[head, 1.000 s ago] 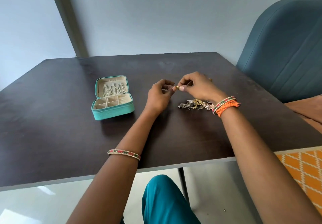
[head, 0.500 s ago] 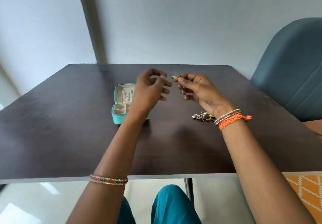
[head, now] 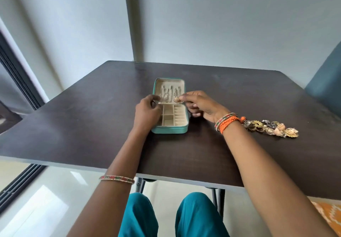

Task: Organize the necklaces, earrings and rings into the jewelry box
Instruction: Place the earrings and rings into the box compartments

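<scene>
A teal jewelry box (head: 170, 130) lies open on the dark table (head: 92, 126), its beige lid lying flat behind the tray with several chains on its lining. My right hand (head: 201, 105) pinches a small gold earring (head: 177, 99) over the hinge line between lid and tray. My left hand (head: 146, 113) rests on the box's left edge, fingers curled around a tiny piece I cannot make out. A heap of gold and silver jewelry (head: 271, 127) lies on the table to the right of my right wrist.
A teal chair (head: 326, 87) stands at the table's right side. A grey wall post (head: 132, 24) rises behind the table. My knees in teal trousers (head: 173, 216) sit below the near table edge. An orange patterned rug (head: 328, 212) shows at lower right.
Both hands moved from mid-air down to the box, the right carrying the earring. My view turned left, so the box is now centred and the jewelry heap sits far right.
</scene>
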